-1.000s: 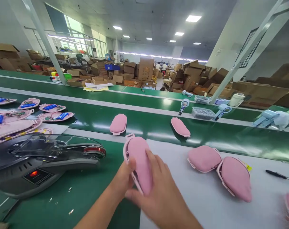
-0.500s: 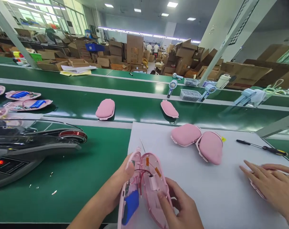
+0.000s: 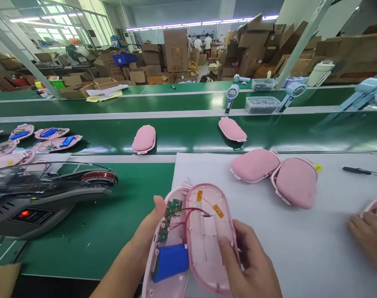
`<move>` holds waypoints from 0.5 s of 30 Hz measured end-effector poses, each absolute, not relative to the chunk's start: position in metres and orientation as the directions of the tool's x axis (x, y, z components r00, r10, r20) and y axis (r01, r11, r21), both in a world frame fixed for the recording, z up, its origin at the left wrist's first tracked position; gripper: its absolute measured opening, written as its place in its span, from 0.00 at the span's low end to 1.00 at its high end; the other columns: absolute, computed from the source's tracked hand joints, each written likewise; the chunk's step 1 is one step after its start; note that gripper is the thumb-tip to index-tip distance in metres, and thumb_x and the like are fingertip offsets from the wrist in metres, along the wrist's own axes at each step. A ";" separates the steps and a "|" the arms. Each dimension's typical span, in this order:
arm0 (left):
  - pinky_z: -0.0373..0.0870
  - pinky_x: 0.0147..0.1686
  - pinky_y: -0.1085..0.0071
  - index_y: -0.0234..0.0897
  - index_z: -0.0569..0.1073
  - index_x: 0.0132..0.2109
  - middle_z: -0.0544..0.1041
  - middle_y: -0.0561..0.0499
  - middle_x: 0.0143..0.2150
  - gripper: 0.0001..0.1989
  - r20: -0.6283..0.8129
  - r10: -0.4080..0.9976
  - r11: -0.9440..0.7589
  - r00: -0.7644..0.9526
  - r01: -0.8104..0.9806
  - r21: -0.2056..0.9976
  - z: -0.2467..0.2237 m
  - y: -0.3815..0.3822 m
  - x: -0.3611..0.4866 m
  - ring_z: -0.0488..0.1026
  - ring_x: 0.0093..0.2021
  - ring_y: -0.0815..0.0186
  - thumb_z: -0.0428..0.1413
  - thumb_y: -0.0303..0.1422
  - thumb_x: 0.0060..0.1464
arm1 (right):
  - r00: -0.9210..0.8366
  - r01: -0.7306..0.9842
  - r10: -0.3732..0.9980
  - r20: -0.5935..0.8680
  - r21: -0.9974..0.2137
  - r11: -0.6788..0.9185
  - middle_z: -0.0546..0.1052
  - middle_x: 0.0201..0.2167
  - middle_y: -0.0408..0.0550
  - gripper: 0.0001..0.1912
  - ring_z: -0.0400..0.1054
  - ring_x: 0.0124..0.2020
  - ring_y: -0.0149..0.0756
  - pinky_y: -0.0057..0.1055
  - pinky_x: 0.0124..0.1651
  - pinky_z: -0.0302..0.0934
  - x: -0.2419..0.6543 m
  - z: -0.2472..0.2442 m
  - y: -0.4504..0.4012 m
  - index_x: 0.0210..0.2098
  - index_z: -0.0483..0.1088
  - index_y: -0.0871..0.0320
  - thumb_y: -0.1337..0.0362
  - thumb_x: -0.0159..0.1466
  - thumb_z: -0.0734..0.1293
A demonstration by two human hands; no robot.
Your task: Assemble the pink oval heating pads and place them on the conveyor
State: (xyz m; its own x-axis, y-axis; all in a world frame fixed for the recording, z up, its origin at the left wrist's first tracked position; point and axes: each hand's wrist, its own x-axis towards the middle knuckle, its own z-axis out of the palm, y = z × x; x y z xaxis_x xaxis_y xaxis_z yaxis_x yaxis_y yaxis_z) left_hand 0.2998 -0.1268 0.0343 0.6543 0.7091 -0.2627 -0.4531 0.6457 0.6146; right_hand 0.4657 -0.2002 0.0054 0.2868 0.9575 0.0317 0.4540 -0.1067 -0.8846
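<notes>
Between my two hands is a pink plastic case opened into two halves, tilted toward me above the white sheet. My left hand (image 3: 149, 229) grips the left half-shell (image 3: 151, 275), its thumb on the outer edge. That half holds a blue battery pack (image 3: 171, 263) and a green circuit board (image 3: 174, 207). My right hand (image 3: 247, 260) pinches the right half-shell (image 3: 204, 265), thumb inside and fingers behind. Amber tape pieces (image 3: 218, 211) and a white block lie in it. Red and black wires (image 3: 186, 225) run between the halves.
Closed pink cases (image 3: 297, 182) lie on the white sheet (image 3: 269, 248), others on the green conveyor (image 3: 182, 136). Open shells with batteries (image 3: 59, 142) are at left, behind a dark machine (image 3: 51, 198). A screwdriver (image 3: 359, 170) and another person's hand (image 3: 370, 236) are at right.
The case halves have spread wider, showing more of the board and battery. The view has shifted, and the other person's hand at right now holds a pink piece.
</notes>
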 end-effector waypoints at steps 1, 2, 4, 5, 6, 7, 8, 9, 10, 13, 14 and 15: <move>0.65 0.52 0.47 0.34 0.61 0.63 0.76 0.37 0.52 0.45 -0.271 0.683 0.679 0.678 -0.454 0.577 0.035 -0.127 0.301 0.72 0.53 0.43 0.50 0.62 0.47 | 0.254 0.505 0.963 0.089 -0.861 -0.053 0.77 0.37 0.47 0.15 0.73 0.35 0.38 0.29 0.33 0.69 0.470 0.000 -0.196 0.49 0.65 0.52 0.54 0.68 0.56; 0.65 0.53 0.47 0.32 0.62 0.62 0.77 0.36 0.51 0.45 -0.280 0.668 0.700 0.690 -0.453 0.552 0.035 -0.127 0.301 0.72 0.53 0.43 0.51 0.61 0.48 | 0.231 0.581 0.957 0.176 -0.814 0.009 0.76 0.41 0.49 0.16 0.72 0.39 0.40 0.33 0.37 0.69 0.473 -0.005 -0.193 0.52 0.63 0.52 0.55 0.68 0.56; 0.65 0.53 0.50 0.30 0.65 0.60 0.77 0.37 0.50 0.42 -0.310 0.648 0.731 0.696 -0.453 0.511 0.033 -0.127 0.302 0.72 0.53 0.44 0.51 0.59 0.49 | 0.171 0.739 0.908 0.382 -0.659 0.138 0.70 0.49 0.57 0.19 0.67 0.47 0.47 0.41 0.44 0.66 0.478 -0.010 -0.190 0.57 0.60 0.56 0.60 0.68 0.58; 0.65 0.53 0.51 0.30 0.66 0.59 0.78 0.37 0.50 0.41 -0.333 0.636 0.747 0.696 -0.449 0.490 0.031 -0.127 0.303 0.72 0.53 0.45 0.51 0.59 0.50 | 0.106 0.791 0.876 0.470 -0.574 0.212 0.67 0.50 0.59 0.20 0.63 0.50 0.49 0.44 0.47 0.64 0.480 -0.011 -0.190 0.58 0.60 0.58 0.63 0.67 0.59; 0.65 0.53 0.53 0.29 0.67 0.59 0.78 0.37 0.49 0.40 -0.354 0.623 0.763 0.698 -0.442 0.472 0.029 -0.127 0.304 0.72 0.53 0.46 0.51 0.59 0.51 | 0.018 0.812 0.849 0.527 -0.503 0.295 0.65 0.51 0.59 0.20 0.61 0.50 0.49 0.45 0.49 0.62 0.481 -0.009 -0.189 0.58 0.61 0.59 0.67 0.66 0.59; 0.65 0.52 0.53 0.28 0.67 0.58 0.78 0.37 0.49 0.40 -0.370 0.606 0.779 0.704 -0.431 0.455 0.028 -0.127 0.305 0.72 0.52 0.46 0.49 0.59 0.51 | -0.081 0.802 0.829 0.554 -0.458 0.384 0.65 0.50 0.58 0.19 0.61 0.50 0.47 0.44 0.49 0.61 0.481 -0.007 -0.189 0.56 0.63 0.58 0.70 0.66 0.59; 0.65 0.52 0.54 0.28 0.67 0.58 0.78 0.37 0.49 0.41 -0.379 0.582 0.798 0.720 -0.415 0.436 0.027 -0.127 0.306 0.72 0.51 0.46 0.48 0.60 0.51 | -0.179 0.767 0.808 0.562 -0.435 0.472 0.66 0.48 0.55 0.19 0.61 0.48 0.44 0.41 0.49 0.61 0.481 -0.004 -0.187 0.54 0.66 0.56 0.74 0.65 0.58; 0.65 0.51 0.54 0.28 0.67 0.58 0.77 0.36 0.48 0.42 -0.378 0.552 0.818 0.743 -0.395 0.418 0.027 -0.127 0.308 0.73 0.51 0.46 0.47 0.61 0.51 | -0.265 0.719 0.784 0.561 -0.427 0.548 0.67 0.46 0.53 0.20 0.61 0.46 0.41 0.39 0.49 0.61 0.481 0.000 -0.186 0.51 0.69 0.54 0.76 0.65 0.57; 0.66 0.49 0.54 0.28 0.67 0.58 0.77 0.36 0.48 0.43 -0.370 0.524 0.835 0.767 -0.376 0.403 0.027 -0.127 0.310 0.73 0.49 0.46 0.46 0.62 0.50 | -0.327 0.678 0.765 0.555 -0.426 0.599 0.68 0.45 0.51 0.20 0.61 0.45 0.39 0.37 0.49 0.62 0.481 0.002 -0.184 0.49 0.71 0.52 0.77 0.65 0.57; 0.67 0.44 0.58 0.28 0.66 0.58 0.77 0.37 0.46 0.45 -0.331 0.495 0.852 0.804 -0.374 0.366 0.028 -0.127 0.314 0.74 0.45 0.49 0.46 0.64 0.48 | -0.396 0.634 0.739 0.545 -0.420 0.650 0.70 0.43 0.50 0.16 0.60 0.42 0.38 0.35 0.47 0.64 0.482 0.005 -0.176 0.41 0.74 0.53 0.74 0.66 0.58; 0.67 0.42 0.60 0.28 0.67 0.57 0.77 0.37 0.44 0.45 -0.328 0.497 0.854 0.803 -0.385 0.351 0.028 -0.127 0.315 0.74 0.42 0.51 0.45 0.64 0.48 | -0.413 0.626 0.729 0.546 -0.411 0.663 0.71 0.42 0.50 0.15 0.60 0.41 0.38 0.35 0.46 0.64 0.483 0.004 -0.174 0.39 0.75 0.54 0.73 0.67 0.58; 0.67 0.39 0.62 0.28 0.67 0.57 0.77 0.38 0.43 0.45 -0.331 0.499 0.857 0.801 -0.399 0.327 0.028 -0.126 0.315 0.74 0.39 0.53 0.45 0.64 0.48 | -0.428 0.610 0.714 0.554 -0.406 0.680 0.72 0.41 0.50 0.15 0.60 0.39 0.37 0.35 0.46 0.64 0.484 0.004 -0.171 0.37 0.74 0.55 0.72 0.67 0.57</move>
